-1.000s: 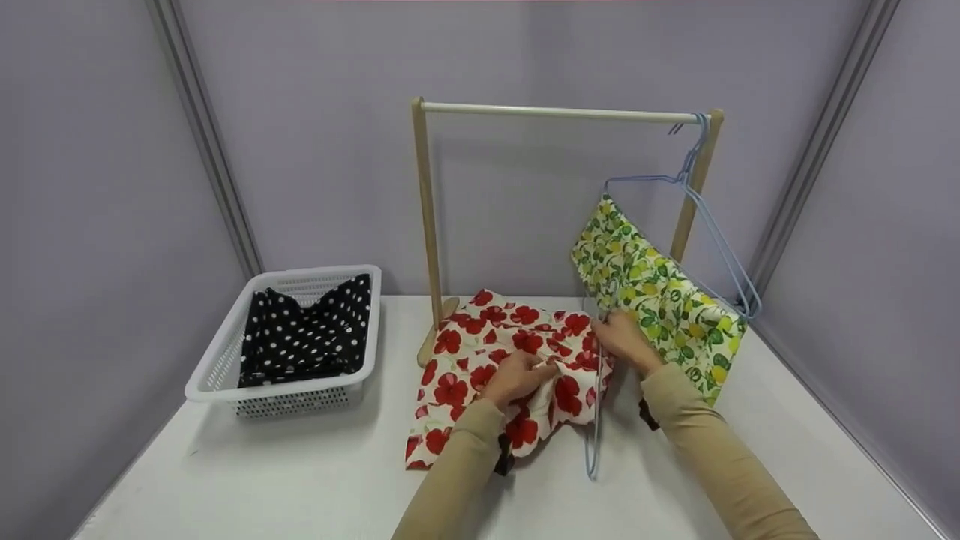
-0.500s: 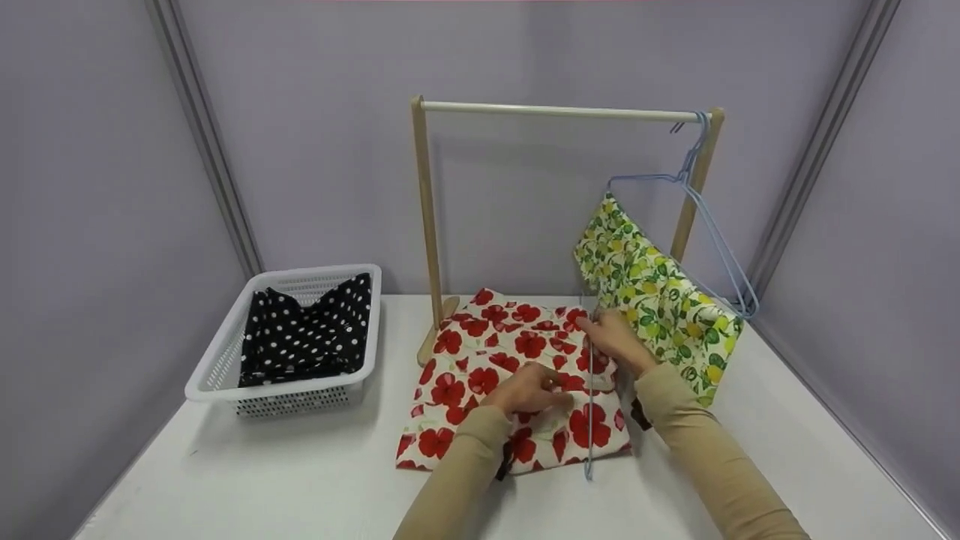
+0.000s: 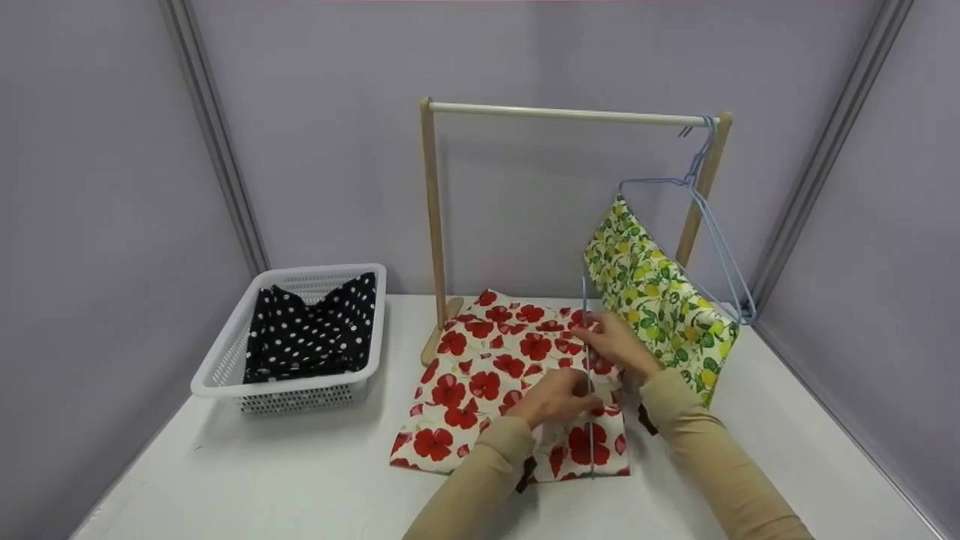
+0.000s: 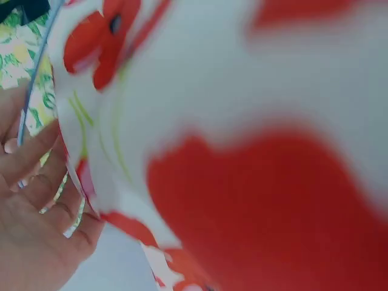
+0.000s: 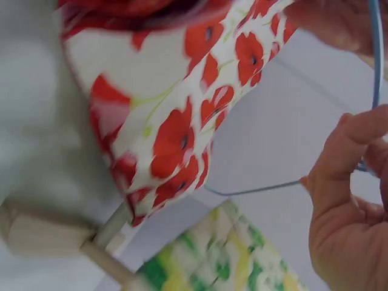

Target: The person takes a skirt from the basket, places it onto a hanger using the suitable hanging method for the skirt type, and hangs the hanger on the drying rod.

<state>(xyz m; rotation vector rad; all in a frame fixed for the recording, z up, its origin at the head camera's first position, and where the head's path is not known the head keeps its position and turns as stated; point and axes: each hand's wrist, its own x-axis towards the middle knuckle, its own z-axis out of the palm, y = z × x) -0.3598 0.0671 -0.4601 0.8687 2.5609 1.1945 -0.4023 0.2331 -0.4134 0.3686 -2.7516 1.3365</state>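
Note:
A white cloth with red flowers (image 3: 484, 386) lies on the table, passing beneath a blue wire hanger (image 3: 591, 442) that stands edge-on over its right part. My right hand (image 3: 619, 345) pinches the hanger's wire near its upper end; the right wrist view shows the curled fingers (image 5: 339, 157) at the wire. My left hand (image 3: 559, 397) is over the cloth beside the hanger, thumb and fingers apart. In the left wrist view its fingertips (image 4: 91, 233) touch the cloth's edge. Nearby, a lemon-print cloth (image 3: 660, 300) hangs on hangers (image 3: 712, 217).
A small clothes rack with a white rail (image 3: 562, 114) and wooden posts (image 3: 433, 217) stands behind the hands. At left, a white plastic basket (image 3: 225, 386) holds a black cloth with white dots (image 3: 315, 337). Walls enclose the white table (image 3: 315, 480).
The left hand has let go of a fold of flowered cloth and moved right, toward the hanger. The cloth now lies flatter and reaches past the hanger. The right hand keeps its hold.

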